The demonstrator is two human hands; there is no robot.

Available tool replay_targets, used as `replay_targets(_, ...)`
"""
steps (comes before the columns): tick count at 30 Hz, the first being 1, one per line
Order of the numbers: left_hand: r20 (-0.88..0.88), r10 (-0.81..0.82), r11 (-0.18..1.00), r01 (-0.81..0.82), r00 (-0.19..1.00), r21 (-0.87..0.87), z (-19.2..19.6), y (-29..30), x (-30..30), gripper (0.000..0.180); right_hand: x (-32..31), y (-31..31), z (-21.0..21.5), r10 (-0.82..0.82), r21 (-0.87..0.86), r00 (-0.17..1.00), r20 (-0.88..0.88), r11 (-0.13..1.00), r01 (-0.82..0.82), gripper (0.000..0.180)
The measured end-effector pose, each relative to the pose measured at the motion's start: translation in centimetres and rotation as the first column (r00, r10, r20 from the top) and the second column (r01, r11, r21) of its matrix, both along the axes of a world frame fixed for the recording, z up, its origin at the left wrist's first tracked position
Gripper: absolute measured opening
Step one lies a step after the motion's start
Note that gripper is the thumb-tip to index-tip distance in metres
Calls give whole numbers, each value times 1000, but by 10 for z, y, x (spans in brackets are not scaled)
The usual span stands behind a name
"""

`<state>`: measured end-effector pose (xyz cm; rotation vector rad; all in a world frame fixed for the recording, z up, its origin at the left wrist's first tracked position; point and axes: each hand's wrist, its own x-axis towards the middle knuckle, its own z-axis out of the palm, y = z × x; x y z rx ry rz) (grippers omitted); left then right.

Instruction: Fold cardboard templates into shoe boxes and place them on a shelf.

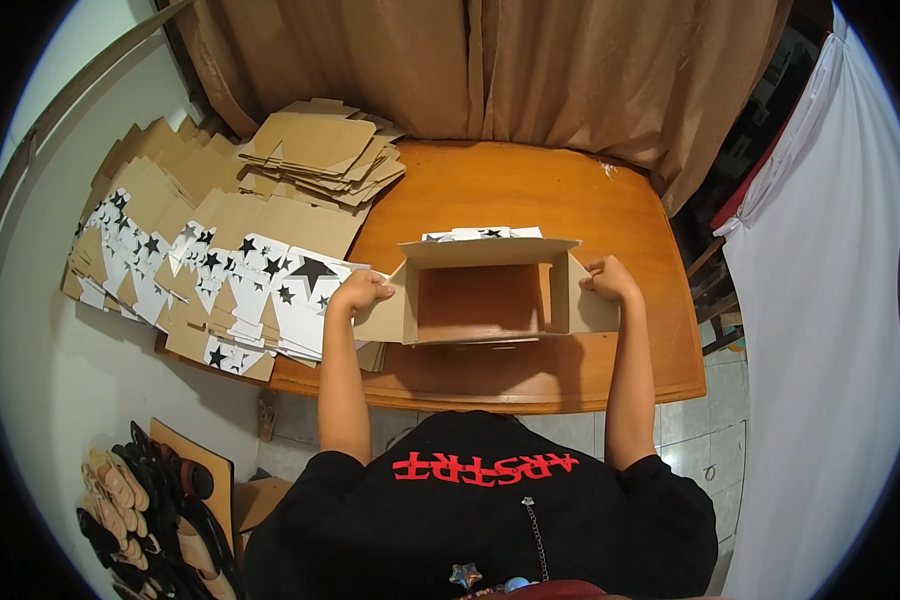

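Observation:
Above the middle of the table stands a brown cardboard box (490, 253), unfolded into a rectangular frame. The table top shows through its opening. A white panel with black stars (485, 234) sticks up behind its far wall. My left hand (358, 292) is closed on the flap at the box's left end. At the other end my right hand (615, 280) pinches the right flap. Both arms reach forward, about level with each other. Whether the box's near edge rests on the table I cannot tell.
Flat cardboard pieces (310, 145) are piled at the table's back left. White star-printed blanks (240, 265) spread along the left side, close to my left arm. The wooden table (500, 190) ends before a brown curtain (370, 60). Several shoes (140, 500) lie at lower left; a white cloth (820, 300) hangs right.

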<state>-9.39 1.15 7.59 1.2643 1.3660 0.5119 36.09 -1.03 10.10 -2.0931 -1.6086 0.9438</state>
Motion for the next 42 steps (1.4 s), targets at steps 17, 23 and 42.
replay_targets(17, 587, 121, 973, 23, 801, -231, -64, -57, -28, 90, 4, -3, -44, -213, 117, 974, -78, 968, 221, 35)
replay_targets(23, 941, 33, 975, 197, 337, -105, -70, -81, -7, 102, 3, -19, -54, -337, 138, 806, -486, 881, 452, 34)
replay_targets(42, 141, 490, 802, -509, 860, 312, -67, 6, -2, 24, -53, -35, -38, -344, 218, 883, 319, 934, 285, 22)
